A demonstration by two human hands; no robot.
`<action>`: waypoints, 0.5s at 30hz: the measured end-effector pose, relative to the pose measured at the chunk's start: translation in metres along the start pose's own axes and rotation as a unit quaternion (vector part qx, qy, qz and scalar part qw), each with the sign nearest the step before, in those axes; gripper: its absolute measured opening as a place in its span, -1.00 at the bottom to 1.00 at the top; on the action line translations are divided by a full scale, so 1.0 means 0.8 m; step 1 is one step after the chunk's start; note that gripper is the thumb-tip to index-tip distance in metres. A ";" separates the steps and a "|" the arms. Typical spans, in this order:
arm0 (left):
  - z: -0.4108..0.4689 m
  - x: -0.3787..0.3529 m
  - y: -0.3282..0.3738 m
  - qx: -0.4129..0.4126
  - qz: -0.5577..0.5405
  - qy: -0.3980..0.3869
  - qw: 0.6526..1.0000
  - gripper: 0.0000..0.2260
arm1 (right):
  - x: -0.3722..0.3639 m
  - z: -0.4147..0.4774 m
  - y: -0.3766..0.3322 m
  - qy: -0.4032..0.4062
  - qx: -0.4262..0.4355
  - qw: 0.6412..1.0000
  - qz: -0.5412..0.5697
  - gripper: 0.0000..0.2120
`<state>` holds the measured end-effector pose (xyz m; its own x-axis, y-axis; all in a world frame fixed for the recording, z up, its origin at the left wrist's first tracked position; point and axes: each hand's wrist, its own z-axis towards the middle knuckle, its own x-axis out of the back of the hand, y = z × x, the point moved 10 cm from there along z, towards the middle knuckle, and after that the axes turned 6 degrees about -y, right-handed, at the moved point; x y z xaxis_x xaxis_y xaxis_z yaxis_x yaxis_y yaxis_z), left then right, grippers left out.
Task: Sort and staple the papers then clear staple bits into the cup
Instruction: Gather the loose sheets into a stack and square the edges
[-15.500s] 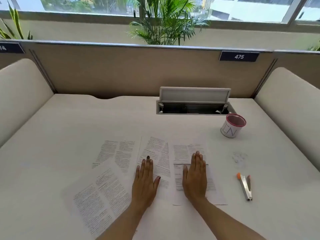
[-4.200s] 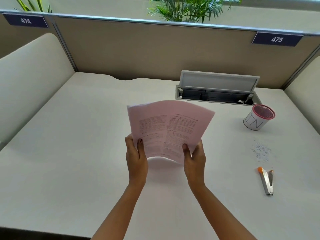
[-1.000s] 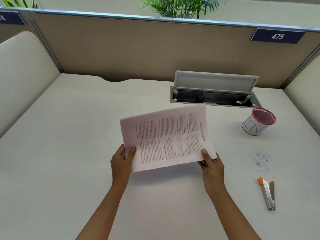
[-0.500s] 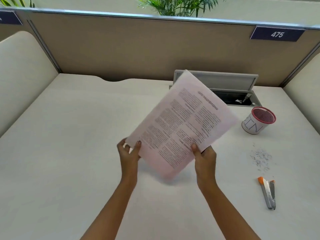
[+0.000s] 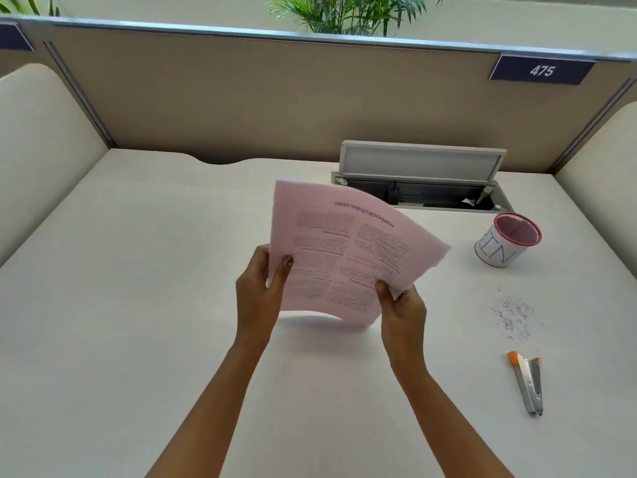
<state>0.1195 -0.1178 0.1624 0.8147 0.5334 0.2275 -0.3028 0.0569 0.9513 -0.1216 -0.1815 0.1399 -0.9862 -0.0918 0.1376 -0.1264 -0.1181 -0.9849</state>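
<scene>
Head view: the left hand [image 5: 256, 294] pinches the left edge of the pinkish papers [image 5: 344, 257] and the right hand [image 5: 401, 308] grips their near right corner, just above the middle of the counter [image 5: 138, 270]. Half a second ago the stack sat diagonal. Now it is squared, with the text upside down. Stapling looks next: the stapler [image 5: 529, 382], staple bits [image 5: 513, 317] and cup [image 5: 505, 241] wait along the right edge.

1 head-worn wide-angle view, looked forward and down, close over the desk [image 5: 138, 305], partition [image 5: 241, 108] at 12 o'clock
</scene>
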 end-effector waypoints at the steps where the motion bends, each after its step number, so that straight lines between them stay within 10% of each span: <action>1: -0.003 -0.003 -0.006 0.013 -0.011 -0.003 1.000 -0.90 | -0.001 -0.002 0.005 0.001 -0.003 1.000 0.001 -0.89; 15: -0.034 0.004 -0.018 0.030 -0.042 0.025 0.998 -0.87 | -0.002 -0.008 0.030 0.005 -0.023 0.999 0.049 -0.96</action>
<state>0.1132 -0.0938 0.1437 0.8104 0.5698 0.1363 -0.2024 0.0539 0.9778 -0.1235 -0.1783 0.1151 -0.9951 -0.0899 0.0402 -0.0346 -0.0636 -0.9974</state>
